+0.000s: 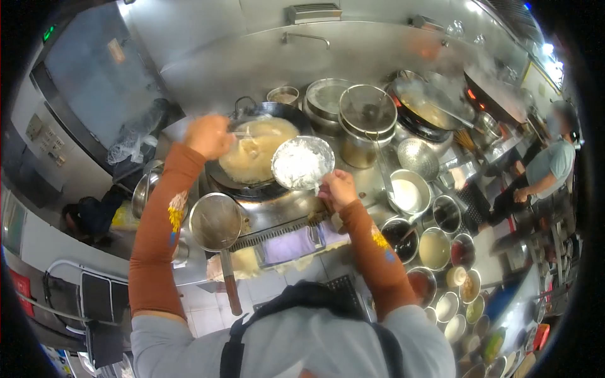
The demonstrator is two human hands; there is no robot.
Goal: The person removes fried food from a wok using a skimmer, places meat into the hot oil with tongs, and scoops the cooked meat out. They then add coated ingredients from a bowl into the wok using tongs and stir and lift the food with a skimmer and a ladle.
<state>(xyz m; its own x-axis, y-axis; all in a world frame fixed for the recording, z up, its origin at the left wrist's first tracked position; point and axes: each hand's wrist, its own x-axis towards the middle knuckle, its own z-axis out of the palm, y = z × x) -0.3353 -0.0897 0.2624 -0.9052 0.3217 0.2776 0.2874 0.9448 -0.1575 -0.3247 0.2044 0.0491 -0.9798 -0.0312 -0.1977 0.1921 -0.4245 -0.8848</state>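
My left hand [209, 137] is closed around the end of a thin utensil [242, 133], which reaches over the wok [282, 113]. Bubbling, pale brown liquid [258, 151] with a few pieces in it fills the wok. My right hand [339, 189] grips the near-right edge of a metal bowl [304, 162] holding white powdery or pasty stuff. That bowl is at the wok's right side, partly over its rim. A round strainer [215, 222] with a wooden handle lies left of centre, below the wok.
Stacked pots with a strainer [368, 110] stand behind on the right. Farther right are a second steaming wok [425, 107], a perforated ladle [418, 159] and several sauce containers [435, 249]. Another person [548, 165] stands at the far right.
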